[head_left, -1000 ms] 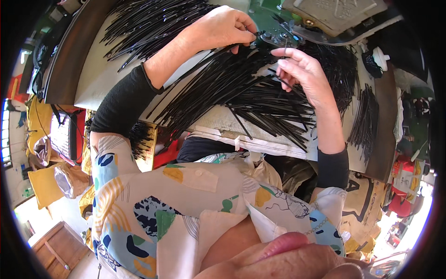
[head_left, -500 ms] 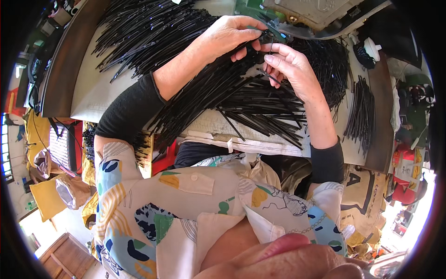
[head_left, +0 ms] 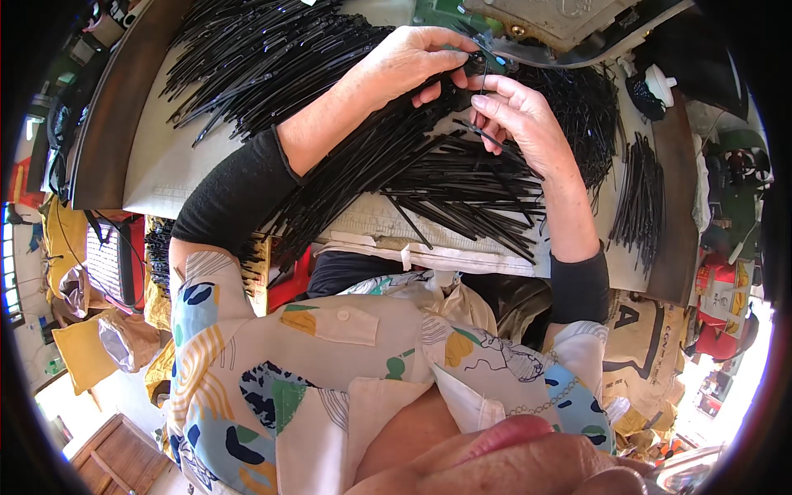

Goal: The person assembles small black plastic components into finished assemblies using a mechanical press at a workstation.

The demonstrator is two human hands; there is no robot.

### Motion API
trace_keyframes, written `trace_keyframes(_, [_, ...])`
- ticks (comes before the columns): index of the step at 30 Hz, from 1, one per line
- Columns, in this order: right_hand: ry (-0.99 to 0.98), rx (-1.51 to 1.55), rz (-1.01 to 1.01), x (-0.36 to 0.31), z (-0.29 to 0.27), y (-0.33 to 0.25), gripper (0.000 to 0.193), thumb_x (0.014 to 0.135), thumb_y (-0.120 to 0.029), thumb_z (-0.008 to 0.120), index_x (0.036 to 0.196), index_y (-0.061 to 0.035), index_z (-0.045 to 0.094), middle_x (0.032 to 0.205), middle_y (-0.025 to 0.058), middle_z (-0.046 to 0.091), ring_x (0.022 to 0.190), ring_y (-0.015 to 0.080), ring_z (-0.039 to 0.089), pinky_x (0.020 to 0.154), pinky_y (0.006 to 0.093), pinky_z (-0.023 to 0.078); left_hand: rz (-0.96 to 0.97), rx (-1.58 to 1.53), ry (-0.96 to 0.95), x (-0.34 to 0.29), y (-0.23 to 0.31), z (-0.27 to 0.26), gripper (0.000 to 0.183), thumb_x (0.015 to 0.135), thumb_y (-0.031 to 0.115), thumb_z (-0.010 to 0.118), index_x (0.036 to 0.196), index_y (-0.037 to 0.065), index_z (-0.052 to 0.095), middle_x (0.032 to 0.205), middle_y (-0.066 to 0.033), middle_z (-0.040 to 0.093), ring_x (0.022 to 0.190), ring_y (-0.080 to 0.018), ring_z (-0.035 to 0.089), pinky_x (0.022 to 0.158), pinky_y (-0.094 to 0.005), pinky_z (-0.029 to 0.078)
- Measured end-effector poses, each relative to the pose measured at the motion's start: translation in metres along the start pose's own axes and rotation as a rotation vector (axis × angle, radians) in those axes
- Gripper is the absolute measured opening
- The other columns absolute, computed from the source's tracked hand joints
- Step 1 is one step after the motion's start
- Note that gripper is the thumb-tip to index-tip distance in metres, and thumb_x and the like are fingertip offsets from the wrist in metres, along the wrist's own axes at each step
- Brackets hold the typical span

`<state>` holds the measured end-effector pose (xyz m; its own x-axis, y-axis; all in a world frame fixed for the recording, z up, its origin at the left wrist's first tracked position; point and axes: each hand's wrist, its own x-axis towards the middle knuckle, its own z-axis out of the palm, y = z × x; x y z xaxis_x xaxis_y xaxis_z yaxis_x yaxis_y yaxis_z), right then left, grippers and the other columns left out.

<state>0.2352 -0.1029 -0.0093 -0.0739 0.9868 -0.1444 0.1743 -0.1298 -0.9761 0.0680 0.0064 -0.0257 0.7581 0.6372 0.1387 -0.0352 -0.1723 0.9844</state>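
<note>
At the table's far side, my left hand (head_left: 412, 64) is closed, its thumb and fingertips pinched together beside the green base of a machine (head_left: 441, 12). What lies between those fingertips is too small to make out. Just right of it and slightly nearer, my right hand (head_left: 513, 114) is closed on a thin black strip (head_left: 492, 137) that crosses beneath its fingers. A fine dark strand runs up from its thumb and forefinger toward the machine. Under both forearms lie heaps of long thin black strips (head_left: 346, 177), with another loose pile of strips (head_left: 462, 194) nearer to me.
More black strips (head_left: 247, 66) cover the far left of the pale tabletop (head_left: 157, 157). A tangled black heap (head_left: 586, 115) lies right of my right hand, and a separate bundle (head_left: 639, 198) near the wooden right edge. The machine's metal housing (head_left: 561, 25) overhangs the far side.
Both hands keep nearly the same place and pinch by the machine. My right hand has shifted very slightly to the right; the heaps look the same.
</note>
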Motion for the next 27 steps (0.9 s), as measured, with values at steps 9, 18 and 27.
trace_keyframes(9, [-0.052,0.15,0.03,0.003,0.0,0.005,0.034,0.087,-0.024,0.056,0.111,0.0008,0.055,0.074,0.004,0.058,0.052,0.0077,0.054,0.045,0.0185,0.042,-0.19,0.021,-0.034,-0.002,0.01,-0.005,0.032,0.09,0.027,0.053,0.092,-0.004,0.063,0.059,-0.005,0.057,0.039,-0.0053,0.043,0.036,-0.0203,0.03])
trace_keyframes(18, [-0.268,0.045,0.063,-0.006,0.017,-0.008,0.026,0.09,-0.02,0.053,0.101,0.0023,0.06,0.059,-0.0012,0.052,0.046,0.0043,0.045,0.042,0.0184,0.036,-0.106,0.168,-0.013,-0.007,0.015,-0.001,0.032,0.09,0.027,0.053,0.092,-0.003,0.064,0.06,-0.0045,0.058,0.038,-0.0066,0.045,0.036,-0.0203,0.033])
trace_keyframes(27, [0.007,0.079,0.038,0.002,-0.008,0.013,0.022,0.087,-0.022,0.058,0.092,-0.0012,0.063,0.063,-0.0009,0.054,0.049,0.0045,0.048,0.043,0.0179,0.037,-0.132,0.297,-0.23,-0.007,0.014,-0.006,0.027,0.086,0.022,0.059,0.094,-0.003,0.065,0.069,-0.0045,0.061,0.043,-0.0079,0.054,0.038,-0.0197,0.039])
